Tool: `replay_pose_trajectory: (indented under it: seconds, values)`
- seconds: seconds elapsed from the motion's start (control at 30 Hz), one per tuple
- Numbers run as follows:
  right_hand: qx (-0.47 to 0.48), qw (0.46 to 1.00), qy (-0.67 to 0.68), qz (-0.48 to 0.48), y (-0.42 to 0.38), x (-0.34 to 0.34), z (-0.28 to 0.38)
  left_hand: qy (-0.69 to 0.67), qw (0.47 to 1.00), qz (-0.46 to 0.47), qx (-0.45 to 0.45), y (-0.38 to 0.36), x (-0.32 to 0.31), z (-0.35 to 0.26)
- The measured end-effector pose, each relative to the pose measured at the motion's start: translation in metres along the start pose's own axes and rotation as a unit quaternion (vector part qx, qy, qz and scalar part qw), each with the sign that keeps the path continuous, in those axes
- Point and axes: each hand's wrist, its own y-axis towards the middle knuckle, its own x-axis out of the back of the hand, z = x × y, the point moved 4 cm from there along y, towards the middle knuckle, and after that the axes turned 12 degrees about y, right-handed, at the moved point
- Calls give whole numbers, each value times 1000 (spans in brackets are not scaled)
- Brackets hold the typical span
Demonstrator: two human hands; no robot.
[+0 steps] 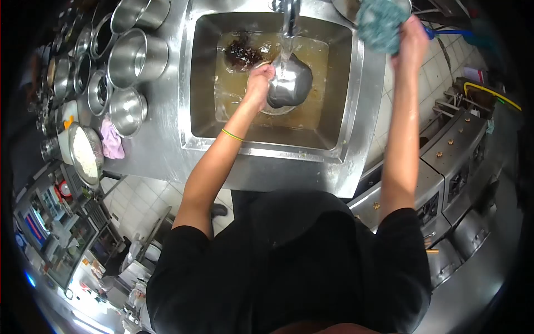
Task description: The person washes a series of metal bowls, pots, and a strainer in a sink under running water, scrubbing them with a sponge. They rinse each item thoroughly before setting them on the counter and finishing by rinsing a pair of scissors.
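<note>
My left hand (260, 83) grips the edge of a shiny metal bowl (292, 82) inside the sink (203, 72). Water from the faucet (290, 19) runs onto the bowl. Murky brownish water lies in the sink, with a dark clump (242, 54) at its back left. Out past the sink's right rim, my right hand (413, 39) is closed on a teal scrubbing cloth (381, 25), over the back right corner of the counter. A metal vessel partly shows behind the cloth.
Several metal pots and bowls (136, 58) crowd the counter on the left, with a pink cloth (112, 139) and a strainer of white food (83, 153) near its front edge. Stove units (450, 145) stand at the right, beyond a tiled floor.
</note>
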Motion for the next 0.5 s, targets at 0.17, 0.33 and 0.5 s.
replay_pose_trajectory:
  seconds: [0.17, 0.33, 0.5]
  values:
    - [-481, 821, 296, -79, -151, -16, -194, -126, 982, -127, 57, -34, 43, 8]
    - [-529, 743, 408, -43, -200, -103, -180, -93, 967, -229, 64, -72, 92, -1]
    - [-476, 817, 299, 125, -204, -141, -194, -50, 968, -244, -6, -61, 102, -2]
